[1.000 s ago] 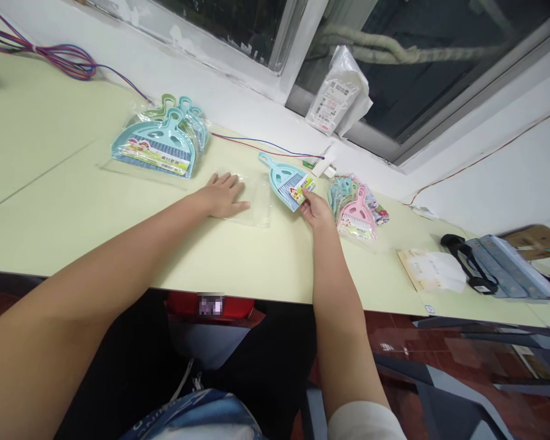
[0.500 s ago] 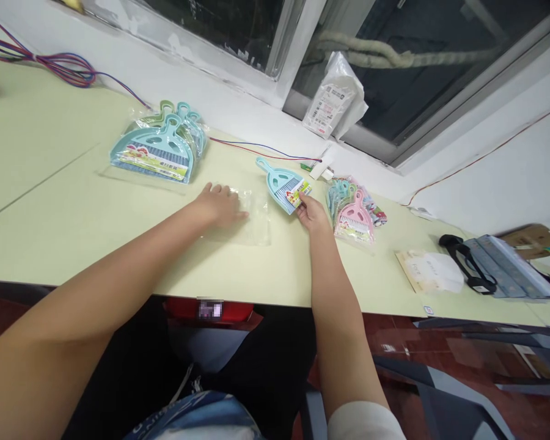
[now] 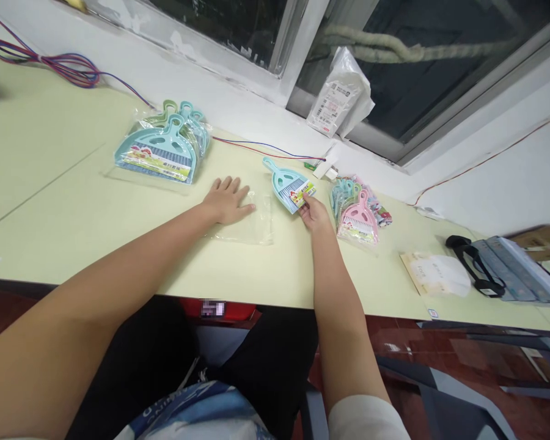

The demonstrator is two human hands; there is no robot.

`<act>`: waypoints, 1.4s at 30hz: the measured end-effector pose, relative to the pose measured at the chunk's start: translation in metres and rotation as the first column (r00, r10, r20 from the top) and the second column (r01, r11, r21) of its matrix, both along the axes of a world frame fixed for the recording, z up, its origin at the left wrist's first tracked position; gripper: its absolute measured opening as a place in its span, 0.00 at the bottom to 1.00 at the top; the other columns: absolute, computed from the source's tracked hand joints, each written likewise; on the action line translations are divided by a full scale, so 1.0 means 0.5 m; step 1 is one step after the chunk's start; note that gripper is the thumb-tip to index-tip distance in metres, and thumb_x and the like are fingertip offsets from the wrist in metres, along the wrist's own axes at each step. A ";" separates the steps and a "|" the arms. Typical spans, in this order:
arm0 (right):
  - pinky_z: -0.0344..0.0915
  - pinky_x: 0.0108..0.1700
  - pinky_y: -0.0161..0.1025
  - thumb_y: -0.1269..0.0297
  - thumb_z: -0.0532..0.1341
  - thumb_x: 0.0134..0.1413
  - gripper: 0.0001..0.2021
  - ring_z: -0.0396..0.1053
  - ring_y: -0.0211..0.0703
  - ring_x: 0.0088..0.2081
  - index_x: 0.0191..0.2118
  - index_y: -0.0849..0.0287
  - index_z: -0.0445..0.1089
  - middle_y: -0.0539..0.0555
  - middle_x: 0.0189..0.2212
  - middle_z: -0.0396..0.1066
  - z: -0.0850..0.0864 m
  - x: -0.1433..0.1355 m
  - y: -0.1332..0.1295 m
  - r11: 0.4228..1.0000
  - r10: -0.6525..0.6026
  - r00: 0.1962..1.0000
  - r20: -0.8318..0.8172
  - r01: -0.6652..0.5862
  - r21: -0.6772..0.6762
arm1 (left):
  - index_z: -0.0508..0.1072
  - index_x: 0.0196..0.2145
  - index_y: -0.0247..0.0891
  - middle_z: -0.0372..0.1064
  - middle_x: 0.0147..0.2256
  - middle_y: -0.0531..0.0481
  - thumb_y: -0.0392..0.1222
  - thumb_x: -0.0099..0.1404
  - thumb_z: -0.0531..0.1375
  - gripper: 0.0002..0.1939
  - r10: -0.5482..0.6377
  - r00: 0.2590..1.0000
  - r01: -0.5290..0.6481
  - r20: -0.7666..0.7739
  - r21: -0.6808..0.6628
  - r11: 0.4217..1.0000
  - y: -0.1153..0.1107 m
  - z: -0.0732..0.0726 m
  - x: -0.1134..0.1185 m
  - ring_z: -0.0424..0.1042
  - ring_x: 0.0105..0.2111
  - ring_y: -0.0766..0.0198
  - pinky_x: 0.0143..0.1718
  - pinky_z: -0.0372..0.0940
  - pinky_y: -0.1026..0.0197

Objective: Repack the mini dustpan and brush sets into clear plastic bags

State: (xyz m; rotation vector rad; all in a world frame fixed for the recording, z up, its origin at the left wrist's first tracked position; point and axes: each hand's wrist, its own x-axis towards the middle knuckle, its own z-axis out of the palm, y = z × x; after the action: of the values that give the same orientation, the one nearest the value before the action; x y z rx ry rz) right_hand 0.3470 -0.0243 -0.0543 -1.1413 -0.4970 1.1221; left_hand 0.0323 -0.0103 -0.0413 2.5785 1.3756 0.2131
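My left hand lies flat with fingers spread on a clear plastic bag on the table. In my right hand is a small light-blue dustpan and brush set, gripped by its lower right edge, where a colourful label sits. Its handle points up and left. Left of it, beyond my left hand, bagged dustpan sets in blue and green lie piled together. To the right of my right hand lies a pile with a pink dustpan set on top, also in clear bags.
A coiled red and blue cable lies at the back left. A white plastic packet leans at the window. Towards the right are a paper envelope, black headphones and a blue box. The table's front edge runs before my lap.
My left hand has flattened and spread its fingers on the plastic bag. My right hand keeps hold of the dustpan set. The whole view has shifted slightly.
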 end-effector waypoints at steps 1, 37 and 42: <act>0.82 0.46 0.40 0.72 0.65 0.64 0.03 0.81 0.39 0.36 0.42 0.61 0.73 0.53 0.36 0.83 -0.001 0.001 0.000 1.000 0.008 1.000 0.004 -0.008 0.006 | 0.50 0.78 0.42 0.35 0.78 0.41 0.74 0.71 0.38 0.49 -0.005 1.000 0.005 0.003 -0.002 1.000 0.001 0.000 0.001 0.34 0.77 0.39 0.73 0.32 0.38; 0.82 0.43 0.38 0.72 0.65 0.64 0.01 0.81 0.40 0.35 0.40 0.61 0.74 0.54 0.35 0.83 0.021 -0.073 -0.028 0.989 0.135 0.990 0.048 -0.137 0.046 | 0.60 0.73 0.35 0.47 0.75 0.35 0.64 0.76 0.39 0.41 -0.039 0.993 0.037 0.108 0.025 0.999 -0.006 -0.006 -0.002 0.44 0.75 0.40 0.73 0.36 0.36; 0.82 0.45 0.40 0.70 0.68 0.63 0.03 0.81 0.42 0.36 0.41 0.60 0.74 0.53 0.36 0.83 0.028 -0.113 -0.034 0.972 0.229 0.971 0.067 -0.232 0.048 | 0.68 0.67 0.31 0.60 0.70 0.31 0.58 0.77 0.41 0.36 -0.047 0.948 0.022 0.316 0.083 0.996 0.020 -0.013 -0.010 0.55 0.71 0.41 0.73 0.40 0.35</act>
State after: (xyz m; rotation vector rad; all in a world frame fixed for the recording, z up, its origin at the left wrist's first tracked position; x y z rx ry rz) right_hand 0.2903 -0.0411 -0.0403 -1.0914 -0.7187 1.2680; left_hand 0.0275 -0.0002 -0.0480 2.4864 1.2242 0.6587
